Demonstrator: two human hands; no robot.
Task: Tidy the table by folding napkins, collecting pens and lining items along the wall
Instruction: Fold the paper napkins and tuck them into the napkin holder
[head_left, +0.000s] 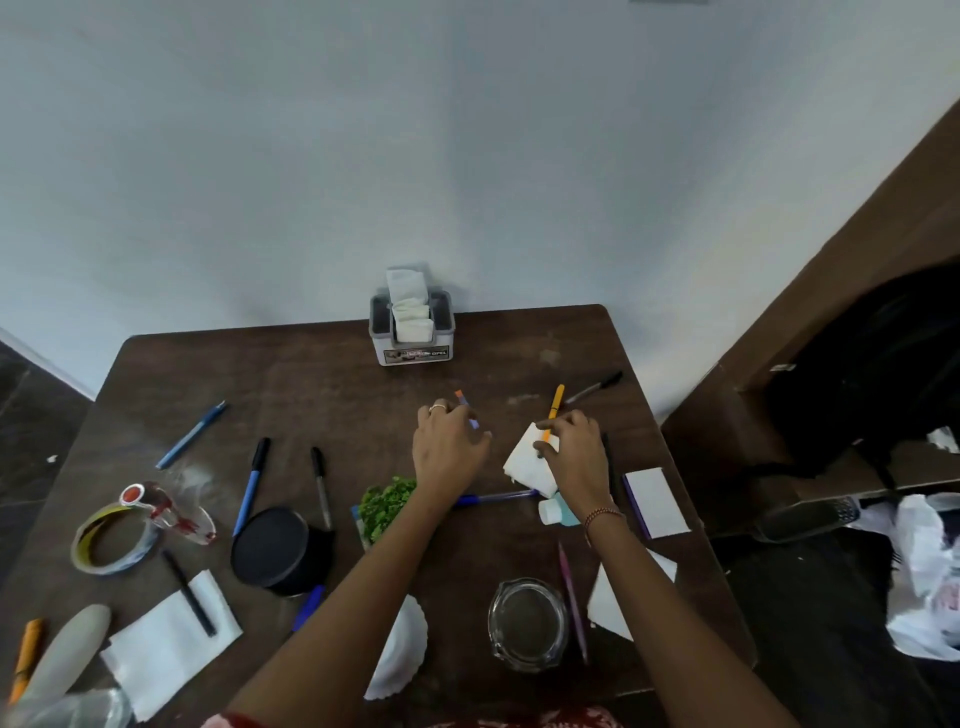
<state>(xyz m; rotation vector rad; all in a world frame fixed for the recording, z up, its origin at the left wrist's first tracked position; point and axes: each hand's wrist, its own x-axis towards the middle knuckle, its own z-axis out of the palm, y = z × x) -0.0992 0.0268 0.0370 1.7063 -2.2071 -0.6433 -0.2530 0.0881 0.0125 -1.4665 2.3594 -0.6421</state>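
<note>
On the brown table (311, 374), my left hand (447, 447) curls over a purple pen with an orange end (464, 401). My right hand (571, 447) pinches a yellow pen (557, 400) just above a crumpled white napkin (524, 462). A grey napkin holder (410, 343) stands at the wall. Loose pens lie around: a blue pen (192, 434), a blue-black pen (252, 483), a black pen (321, 486), a black marker (595, 387), a blue pen under my arms (496, 498) and a pink pen (571, 597). Flat napkins (156, 654) (400, 649) lie near the front edge.
A tape roll (111, 540), a black round tin (278, 548), a green sprig (387, 501), a glass ashtray (527, 623), a small bottle (553, 512) and a white notepad (657, 501) crowd the table. A dark bag (872, 374) sits off to the right.
</note>
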